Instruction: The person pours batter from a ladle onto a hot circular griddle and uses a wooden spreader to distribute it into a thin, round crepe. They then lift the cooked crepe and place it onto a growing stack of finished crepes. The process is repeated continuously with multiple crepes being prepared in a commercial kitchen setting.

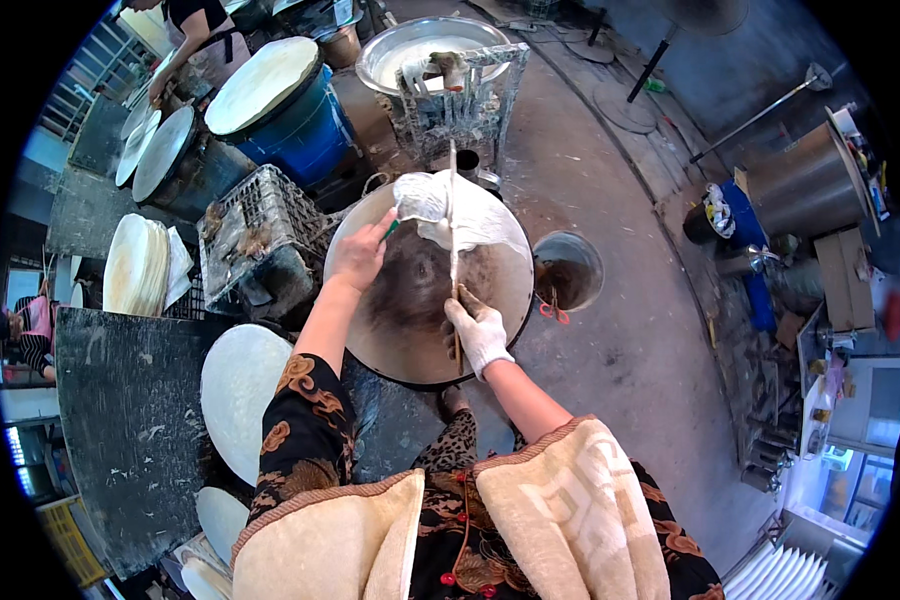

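Observation:
A round griddle [370, 335] lies before me, its middle dark and its rim pale. Wet white batter [485, 225] covers its far part in a thick mass. My bare left hand [358, 258] is closed on the green handle [391, 229] of a tool at the left of the batter; batter hides the tool's head. In a white glove, my right hand [478, 332] grips a long thin stick [454, 255] that reaches away from me across the griddle and over the batter. The stick's far part is coated white.
Beyond the griddle, a batter-crusted stand [507, 100] is in front of a wide metal basin [375, 72] of white liquid. A dirty crate [270, 215] and thin round sheets [240, 390] are at left. A metal bucket [570, 270] stands right. Another person [205, 40] works far left.

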Demonstrator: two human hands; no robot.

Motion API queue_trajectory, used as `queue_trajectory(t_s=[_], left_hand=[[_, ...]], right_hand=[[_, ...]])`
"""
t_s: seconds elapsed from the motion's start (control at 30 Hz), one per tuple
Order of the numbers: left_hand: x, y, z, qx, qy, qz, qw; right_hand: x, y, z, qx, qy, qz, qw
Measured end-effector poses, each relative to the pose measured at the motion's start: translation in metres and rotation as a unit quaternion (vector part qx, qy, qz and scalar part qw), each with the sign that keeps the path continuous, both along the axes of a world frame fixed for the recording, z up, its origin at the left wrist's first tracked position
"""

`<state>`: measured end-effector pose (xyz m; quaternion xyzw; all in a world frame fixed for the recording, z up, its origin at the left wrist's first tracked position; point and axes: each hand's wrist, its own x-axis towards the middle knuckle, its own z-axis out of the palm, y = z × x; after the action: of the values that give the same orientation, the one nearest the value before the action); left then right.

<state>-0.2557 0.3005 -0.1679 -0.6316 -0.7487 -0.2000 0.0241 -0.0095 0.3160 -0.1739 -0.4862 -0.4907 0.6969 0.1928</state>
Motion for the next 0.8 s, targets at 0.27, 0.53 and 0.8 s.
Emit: queue_trajectory(t_s=[0.27, 0.53, 0.8], left_hand=[[-0.011, -0.027, -0.015, 0.011, -0.004, 0.038, 0.999], [-0.02, -0.055, -0.018, 0.036, -0.006, 0.128, 0.991], [0.006, -0.104, -0.01, -0.006, -0.029, 0.209, 0.978]], right_hand=[[0.067, 0.004, 0.041, 0.012, -0.102, -0.018, 0.995], [0.001, -0.002, 0.026, -0.014, -0.073, 0.121, 0.99], [0.07, 0.059, 0.022, 0.073, -0.083, 0.134, 0.985]])
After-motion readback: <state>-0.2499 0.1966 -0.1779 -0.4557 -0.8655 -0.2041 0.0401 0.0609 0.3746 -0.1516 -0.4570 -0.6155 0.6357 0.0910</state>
